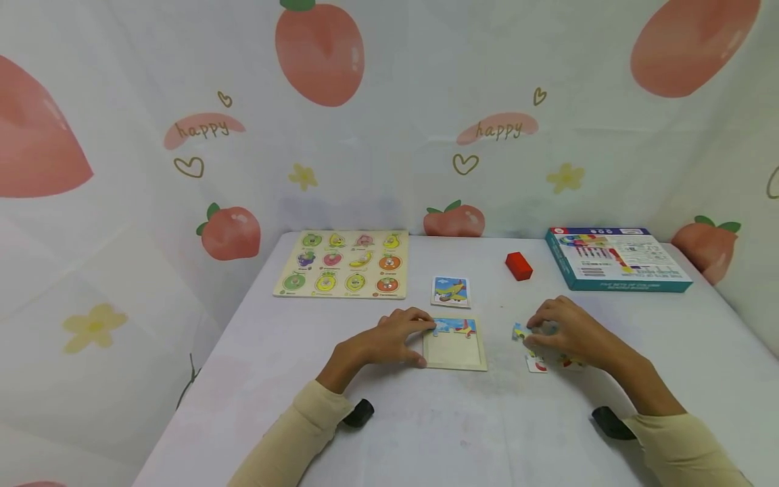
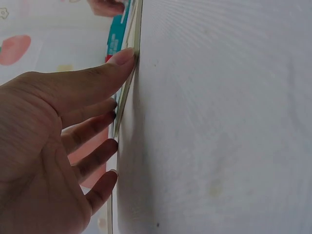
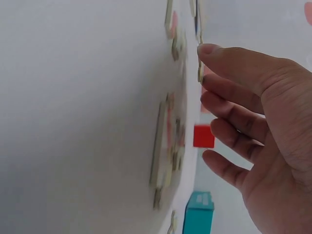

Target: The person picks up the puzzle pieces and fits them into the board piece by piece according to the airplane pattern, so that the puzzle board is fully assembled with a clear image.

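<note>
One puzzle piece (image 1: pixel 519 331) I pinch in my right hand (image 1: pixel 562 331), to the right of the wooden tray (image 1: pixel 456 353), while my nearer left hand (image 1: pixel 392 338), fingers spread, touches its left side

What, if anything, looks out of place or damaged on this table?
Nothing looks plainly damaged or spilled. The red block seems a little odd, lying alone and apart from the puzzle tray. The loose pieces near the right hand just suggest an unfinished puzzle.

Head view: soft, diffuse light; faint shadows on white surface (image 1: pixel 462 419). Wrist views: dim, greyish; right one's puzzle pieces (image 3: pixel 160 146) blurred.
</note>
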{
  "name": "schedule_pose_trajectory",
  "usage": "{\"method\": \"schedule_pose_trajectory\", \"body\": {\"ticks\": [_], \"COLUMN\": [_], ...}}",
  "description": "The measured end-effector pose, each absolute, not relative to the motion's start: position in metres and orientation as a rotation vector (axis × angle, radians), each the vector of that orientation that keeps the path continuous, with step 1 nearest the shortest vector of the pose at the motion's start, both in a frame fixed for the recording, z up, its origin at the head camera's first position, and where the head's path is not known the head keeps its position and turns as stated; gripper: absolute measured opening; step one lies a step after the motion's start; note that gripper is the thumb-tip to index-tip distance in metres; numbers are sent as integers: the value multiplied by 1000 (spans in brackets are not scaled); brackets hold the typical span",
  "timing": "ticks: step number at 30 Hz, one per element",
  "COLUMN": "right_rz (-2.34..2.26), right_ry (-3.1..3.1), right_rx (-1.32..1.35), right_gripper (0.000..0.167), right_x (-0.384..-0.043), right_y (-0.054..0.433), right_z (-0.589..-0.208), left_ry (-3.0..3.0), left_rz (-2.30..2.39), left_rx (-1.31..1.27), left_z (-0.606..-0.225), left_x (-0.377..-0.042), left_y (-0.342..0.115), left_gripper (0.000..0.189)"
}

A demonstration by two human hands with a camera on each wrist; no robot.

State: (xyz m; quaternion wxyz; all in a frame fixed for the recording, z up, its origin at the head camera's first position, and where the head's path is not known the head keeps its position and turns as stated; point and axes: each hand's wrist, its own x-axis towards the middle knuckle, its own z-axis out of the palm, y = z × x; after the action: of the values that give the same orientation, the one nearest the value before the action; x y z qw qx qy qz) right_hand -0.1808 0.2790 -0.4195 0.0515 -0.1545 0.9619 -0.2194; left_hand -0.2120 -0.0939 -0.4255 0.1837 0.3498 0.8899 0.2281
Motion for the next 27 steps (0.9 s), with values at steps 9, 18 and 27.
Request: {"method": "schedule_pose_trajectory", "body": {"ticks": [9,18,27], "right_rz": [-722,-708,-700], "right_ry": [2958,2941,2911], "right_rx": [-585,-672,-803], "right_gripper": [25,24,23], "right_x": [-184,-194,-202], "right_y": [253,224,194], "right_z": [-415,-417,-418], "left_ry": [2511,2513,2518], "left_rz": [650,661,650], "left_rx": [985,983,977], "left_z": [-427,-426,-426], "left_x": [-212,-213,-213], "left_y": [-95,-95,-95], "left_gripper": [73,73,73]}}
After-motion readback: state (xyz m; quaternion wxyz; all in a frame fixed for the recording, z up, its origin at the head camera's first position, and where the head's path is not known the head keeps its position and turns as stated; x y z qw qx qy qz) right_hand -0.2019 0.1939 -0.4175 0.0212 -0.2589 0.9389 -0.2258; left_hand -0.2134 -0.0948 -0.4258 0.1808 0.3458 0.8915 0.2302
